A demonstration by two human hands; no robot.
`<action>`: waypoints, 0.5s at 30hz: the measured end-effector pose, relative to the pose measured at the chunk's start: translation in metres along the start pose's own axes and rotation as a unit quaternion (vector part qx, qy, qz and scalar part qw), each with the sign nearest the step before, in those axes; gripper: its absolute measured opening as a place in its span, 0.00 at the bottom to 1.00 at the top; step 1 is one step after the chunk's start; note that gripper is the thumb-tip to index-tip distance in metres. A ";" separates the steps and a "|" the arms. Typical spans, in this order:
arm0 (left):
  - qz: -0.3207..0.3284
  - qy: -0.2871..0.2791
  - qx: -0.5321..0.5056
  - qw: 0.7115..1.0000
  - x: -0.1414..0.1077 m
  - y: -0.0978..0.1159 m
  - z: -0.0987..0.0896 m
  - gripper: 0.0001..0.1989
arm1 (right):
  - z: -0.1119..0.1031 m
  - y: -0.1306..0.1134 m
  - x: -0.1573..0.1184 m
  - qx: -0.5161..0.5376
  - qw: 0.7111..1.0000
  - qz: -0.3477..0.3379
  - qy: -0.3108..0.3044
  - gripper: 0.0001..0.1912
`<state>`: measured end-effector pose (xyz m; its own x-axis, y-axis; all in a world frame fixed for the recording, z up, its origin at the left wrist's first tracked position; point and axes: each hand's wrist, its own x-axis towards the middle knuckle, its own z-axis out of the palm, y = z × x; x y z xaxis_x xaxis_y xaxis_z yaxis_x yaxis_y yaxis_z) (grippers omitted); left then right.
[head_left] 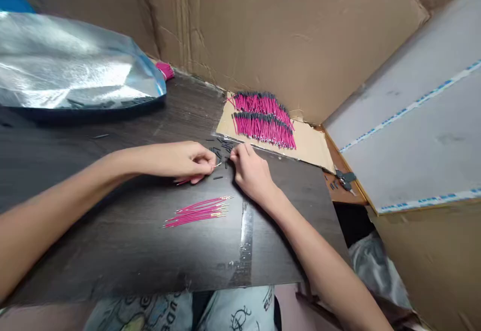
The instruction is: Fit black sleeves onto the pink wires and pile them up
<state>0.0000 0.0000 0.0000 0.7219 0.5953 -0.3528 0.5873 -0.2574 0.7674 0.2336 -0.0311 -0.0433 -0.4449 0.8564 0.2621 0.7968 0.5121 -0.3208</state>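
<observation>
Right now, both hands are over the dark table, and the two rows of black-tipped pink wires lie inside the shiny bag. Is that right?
Not quite: the head view shows the two rows of pink wires lying on a cardboard sheet, not inside the bag. The left hand and right hand are over the dark table.

My wires [197, 216]: smooth plastic, shiny metal tips [218, 215]; my tabletop [150, 261]: satin, wood-look; bag [75, 55]: glossy, foil-like; wall [293, 30]: matt cardboard

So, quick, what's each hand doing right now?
Left hand: closed, holding pink wire.
Right hand: curled beside black tubes; whether it holds anything can't be told.
</observation>
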 end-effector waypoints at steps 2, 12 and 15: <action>0.000 -0.003 -0.023 1.000 0.002 0.001 -0.001 0.08 | -0.005 0.001 -0.002 0.012 1.000 -0.016 -0.014 0.08; 0.005 -0.013 -0.093 0.996 0.004 -0.005 -0.002 0.08 | -0.010 0.006 -0.005 0.010 0.997 -0.065 -0.045 0.10; 0.001 -0.007 -0.110 0.994 0.004 -0.006 -0.002 0.08 | -0.009 0.007 -0.005 0.005 0.997 -0.068 -0.045 0.10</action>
<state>-0.0012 0.0055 -0.0045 0.7285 0.5841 -0.3580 0.4928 -0.0839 0.8661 0.2448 -0.0324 -0.0384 -0.5841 0.7807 0.2222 0.7223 0.6248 -0.2964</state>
